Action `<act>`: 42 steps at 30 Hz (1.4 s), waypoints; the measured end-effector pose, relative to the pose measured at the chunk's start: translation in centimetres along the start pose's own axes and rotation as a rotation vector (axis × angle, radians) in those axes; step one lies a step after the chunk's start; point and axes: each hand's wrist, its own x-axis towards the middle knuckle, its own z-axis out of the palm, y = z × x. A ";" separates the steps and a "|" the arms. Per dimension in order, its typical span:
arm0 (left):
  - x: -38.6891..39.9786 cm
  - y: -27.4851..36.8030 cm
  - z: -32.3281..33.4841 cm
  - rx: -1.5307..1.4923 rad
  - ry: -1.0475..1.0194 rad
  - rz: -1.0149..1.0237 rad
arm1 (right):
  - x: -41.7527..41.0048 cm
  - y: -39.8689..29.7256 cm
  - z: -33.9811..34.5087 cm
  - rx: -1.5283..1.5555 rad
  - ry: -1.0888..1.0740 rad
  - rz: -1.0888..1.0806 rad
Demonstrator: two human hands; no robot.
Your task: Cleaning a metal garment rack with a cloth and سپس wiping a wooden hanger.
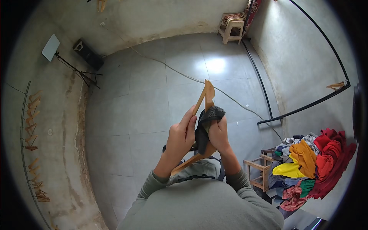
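Observation:
A wooden clothes hanger (210, 91) is held up in front of my chest, its shoulder end pointing away from me. My left hand (181, 138) grips the hanger's thin lower bar between thumb and fingers. In my right hand (219, 134) is a dark grey cloth (204, 126), bunched around the hanger's arm and pressed against the wood. Part of the hanger runs back beneath my hands toward my lap. Its metal hook cannot be made out.
Right of me, a heap of colourful clothes (302, 161) lies beside a wooden stool frame (257, 169). A black metal rack (258, 80) stands by the right wall. More hangers (32, 120) hang from a rail at left. A speaker (87, 54) and a tripod stand (77, 70) occupy the far left corner. A cable (178, 74) crosses the floor.

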 end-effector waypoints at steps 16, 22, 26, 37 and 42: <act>-0.6 -1.4 -5.4 -0.073 -0.184 0.320 | 1.4 -5.2 4.0 -0.137 0.240 -0.495; 1.2 -0.6 -8.4 -0.285 -0.045 0.507 | -0.5 -2.4 11.1 0.147 0.476 -0.562; 2.8 -0.6 -10.5 -0.396 -0.140 0.377 | -1.4 1.3 12.4 -0.066 0.418 -0.370; 5.1 -2.9 -14.4 -0.319 -0.191 0.432 | 2.2 1.0 15.8 -0.076 0.503 -0.525; 7.0 -6.1 -15.2 -0.284 -0.291 0.271 | 1.6 2.9 18.5 -0.181 0.606 -0.391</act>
